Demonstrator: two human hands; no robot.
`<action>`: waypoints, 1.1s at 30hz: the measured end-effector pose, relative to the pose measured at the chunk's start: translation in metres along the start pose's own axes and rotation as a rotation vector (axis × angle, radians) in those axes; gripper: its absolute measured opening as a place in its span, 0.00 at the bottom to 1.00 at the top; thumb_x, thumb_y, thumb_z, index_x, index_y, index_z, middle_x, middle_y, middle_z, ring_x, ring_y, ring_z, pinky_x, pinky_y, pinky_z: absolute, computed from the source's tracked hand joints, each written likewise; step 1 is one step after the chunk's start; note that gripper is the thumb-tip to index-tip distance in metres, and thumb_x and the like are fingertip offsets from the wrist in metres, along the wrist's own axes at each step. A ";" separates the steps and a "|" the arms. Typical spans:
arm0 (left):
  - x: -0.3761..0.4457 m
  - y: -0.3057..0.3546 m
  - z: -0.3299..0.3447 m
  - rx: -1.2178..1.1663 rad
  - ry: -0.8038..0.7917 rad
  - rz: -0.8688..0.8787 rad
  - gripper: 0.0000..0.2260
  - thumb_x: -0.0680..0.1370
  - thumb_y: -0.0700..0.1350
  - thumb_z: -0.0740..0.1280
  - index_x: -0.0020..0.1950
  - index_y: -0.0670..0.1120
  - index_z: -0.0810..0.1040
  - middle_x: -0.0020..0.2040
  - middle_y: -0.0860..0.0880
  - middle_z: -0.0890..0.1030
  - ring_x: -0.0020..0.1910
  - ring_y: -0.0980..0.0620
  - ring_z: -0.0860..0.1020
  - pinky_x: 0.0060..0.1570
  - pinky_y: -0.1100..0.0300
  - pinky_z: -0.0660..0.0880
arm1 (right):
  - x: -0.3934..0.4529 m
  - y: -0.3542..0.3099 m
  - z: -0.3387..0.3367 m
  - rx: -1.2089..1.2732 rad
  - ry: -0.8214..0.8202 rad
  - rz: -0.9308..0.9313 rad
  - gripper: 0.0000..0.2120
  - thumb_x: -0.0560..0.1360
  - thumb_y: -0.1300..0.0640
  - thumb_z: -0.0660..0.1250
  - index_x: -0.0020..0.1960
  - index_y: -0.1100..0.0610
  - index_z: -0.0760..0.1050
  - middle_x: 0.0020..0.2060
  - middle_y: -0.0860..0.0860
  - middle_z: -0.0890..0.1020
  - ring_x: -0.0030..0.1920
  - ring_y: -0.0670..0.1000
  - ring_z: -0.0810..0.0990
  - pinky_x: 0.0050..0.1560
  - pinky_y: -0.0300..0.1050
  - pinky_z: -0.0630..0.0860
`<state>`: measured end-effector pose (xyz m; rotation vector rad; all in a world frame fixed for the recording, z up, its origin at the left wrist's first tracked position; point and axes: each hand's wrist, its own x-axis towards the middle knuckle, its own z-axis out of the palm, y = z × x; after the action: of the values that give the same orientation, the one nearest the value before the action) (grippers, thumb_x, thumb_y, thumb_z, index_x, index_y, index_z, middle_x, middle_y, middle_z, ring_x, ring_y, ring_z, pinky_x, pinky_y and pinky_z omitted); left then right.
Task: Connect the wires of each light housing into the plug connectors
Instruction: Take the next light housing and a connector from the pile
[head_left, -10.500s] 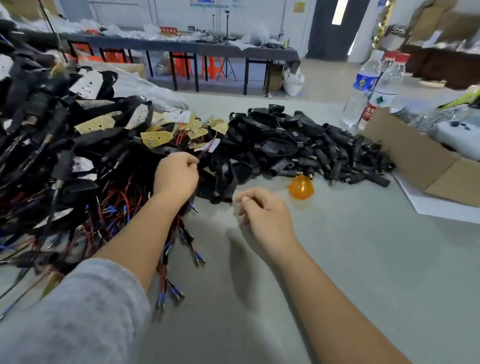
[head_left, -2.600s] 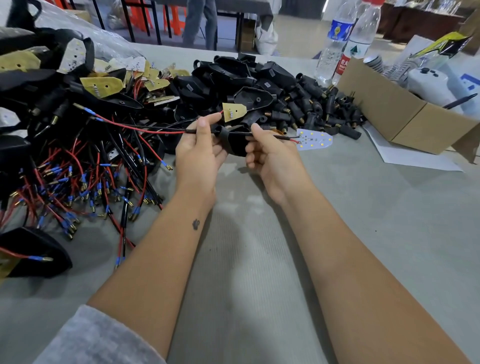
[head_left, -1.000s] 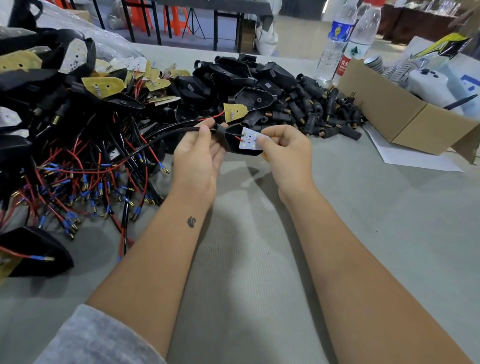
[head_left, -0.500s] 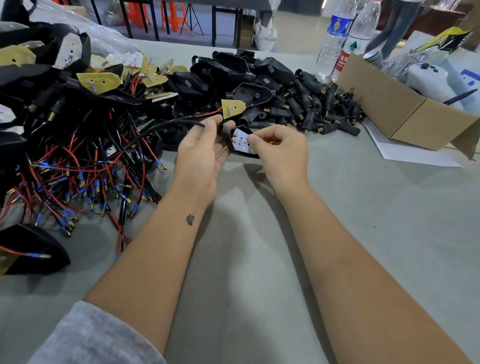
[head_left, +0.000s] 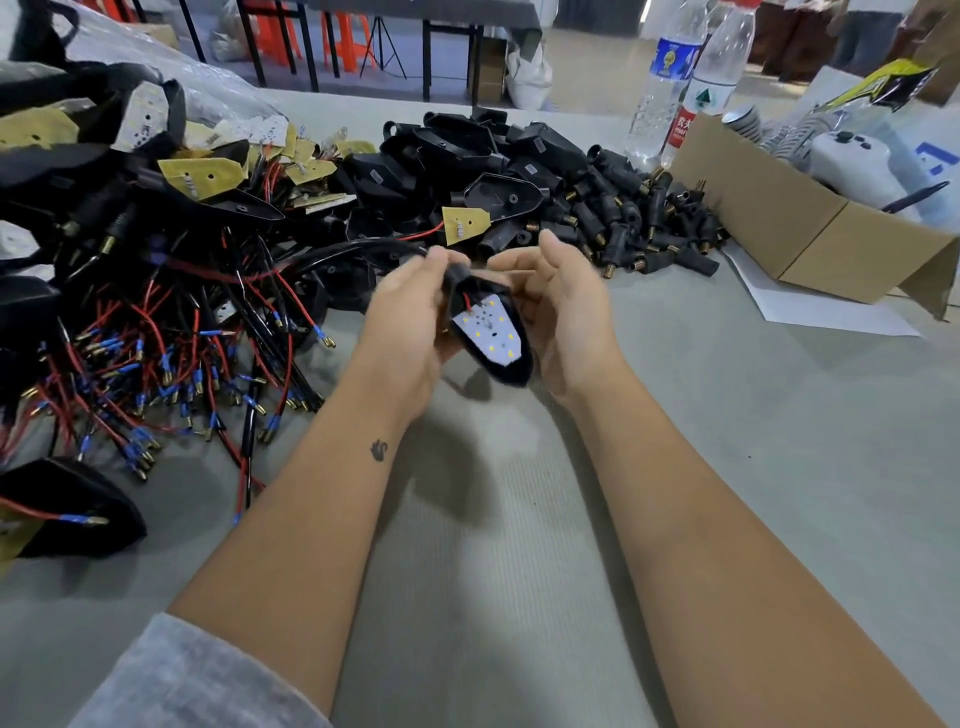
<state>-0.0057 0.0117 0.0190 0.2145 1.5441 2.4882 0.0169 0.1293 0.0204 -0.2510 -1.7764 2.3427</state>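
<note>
A black light housing (head_left: 511, 366) with a white LED board (head_left: 489, 331) seated in it is held above the grey table between my hands. My left hand (head_left: 408, 325) grips its neck end, where a black cable (head_left: 358, 248) and a short red wire leave it. My right hand (head_left: 563, 312) lies alongside the housing's right side with relaxed fingers and a raised thumb. A heap of black plug connectors (head_left: 652, 223) with brass tips lies behind my right hand.
To the left sprawls a tangle of wired housings (head_left: 156, 338) with red and black leads and blue terminals. Empty black housings (head_left: 467, 150) are piled at the back. A cardboard box (head_left: 779, 223), white paper (head_left: 815, 309) and two water bottles (head_left: 675, 78) stand at the right.
The housing has come down toward me and turned so the LED board faces up. My right hand has released the board and opened beside the housing.
</note>
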 end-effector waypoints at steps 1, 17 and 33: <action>-0.002 0.001 0.000 0.006 -0.102 -0.006 0.15 0.85 0.44 0.53 0.43 0.44 0.74 0.39 0.43 0.83 0.42 0.48 0.81 0.48 0.53 0.78 | 0.000 0.001 0.000 -0.009 -0.014 0.020 0.22 0.82 0.47 0.54 0.54 0.64 0.76 0.46 0.62 0.74 0.47 0.59 0.70 0.49 0.51 0.67; -0.020 -0.004 0.012 0.643 -0.426 -0.123 0.16 0.82 0.44 0.60 0.39 0.43 0.81 0.38 0.45 0.83 0.36 0.51 0.78 0.40 0.63 0.72 | 0.007 -0.001 -0.013 0.129 0.083 -0.061 0.07 0.80 0.60 0.64 0.56 0.59 0.78 0.32 0.51 0.83 0.28 0.45 0.76 0.29 0.37 0.74; 0.008 0.006 -0.012 -0.177 0.299 0.067 0.09 0.85 0.47 0.53 0.55 0.45 0.72 0.43 0.44 0.83 0.42 0.49 0.83 0.44 0.57 0.81 | 0.000 0.009 0.002 -0.458 -0.268 -0.067 0.07 0.74 0.69 0.64 0.49 0.63 0.79 0.28 0.56 0.82 0.27 0.46 0.76 0.33 0.37 0.71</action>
<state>-0.0170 0.0005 0.0194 -0.1421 1.4240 2.7938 0.0161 0.1253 0.0119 0.0661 -2.3963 1.9704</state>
